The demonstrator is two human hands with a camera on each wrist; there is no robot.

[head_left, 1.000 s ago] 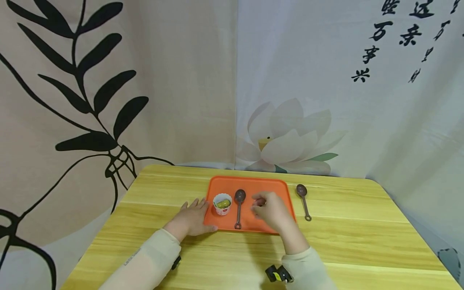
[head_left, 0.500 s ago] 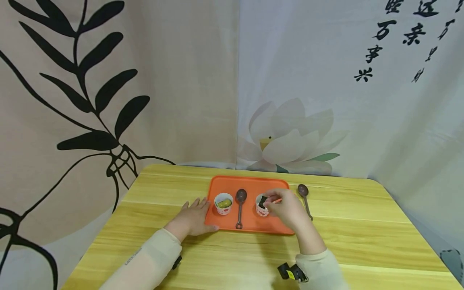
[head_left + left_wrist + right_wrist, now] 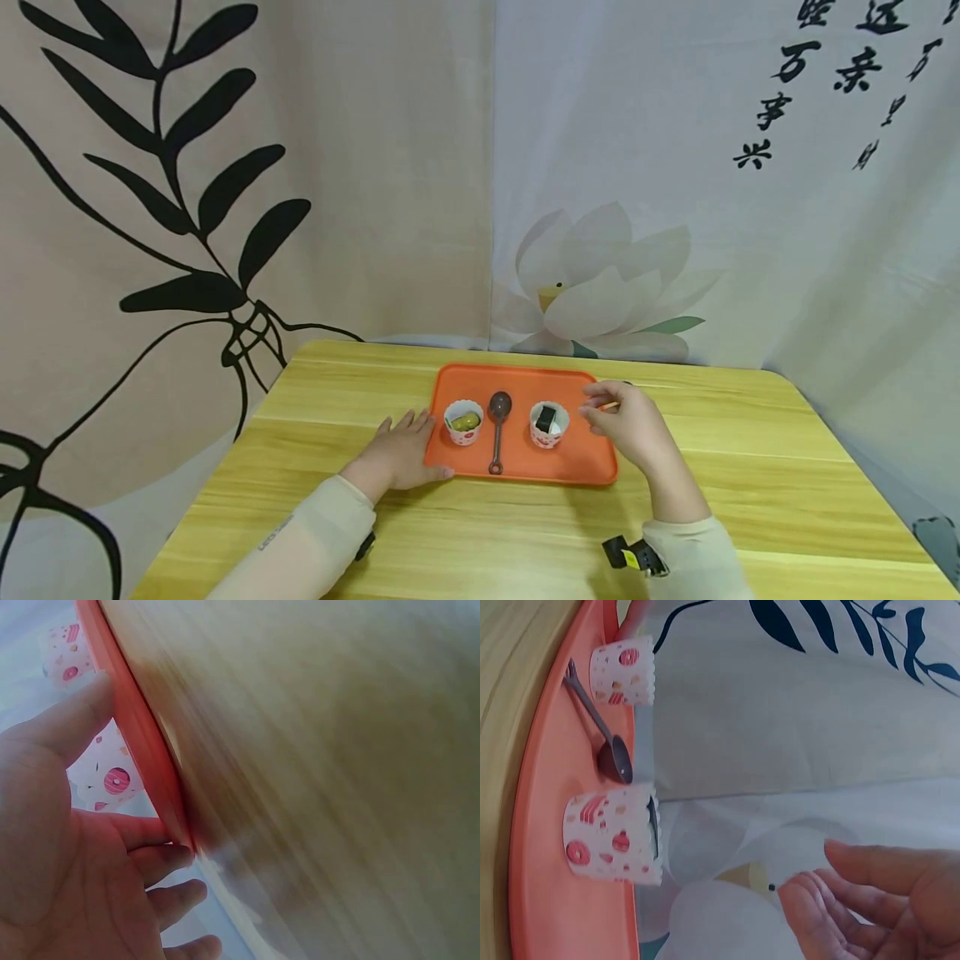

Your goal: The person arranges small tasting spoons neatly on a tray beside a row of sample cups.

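My left hand (image 3: pixel 401 454) lies with fingers spread against the left edge of an orange tray (image 3: pixel 517 379); in the left wrist view its thumb and fingertips touch the rim. On the tray stand two paper cups with pink prints. The left cup (image 3: pixel 464 436) contains yellow-green pieces, the right cup (image 3: pixel 544 437) a black-and-white piece like a seaweed-wrapped rice ball. Between them lies a dark brown spoon (image 3: pixel 497 433). My right hand (image 3: pixel 630 421) hovers past the tray's right edge, fingers loosely bent and holding nothing. It covers nearly all of a second brown spoon.
A wooden table (image 3: pixel 360 375) bears the tray. Behind it hangs a pale curtain (image 3: pixel 405 208) with a printed plant, a lotus flower and dark lettering. Cameras are strapped at both wrists, the right one a black device (image 3: pixel 633 557).
My right hand has drawn back to the right from over the right cup, revealing the cup and its black-and-white piece, and now covers the second spoon. The left hand stays on the tray edge.
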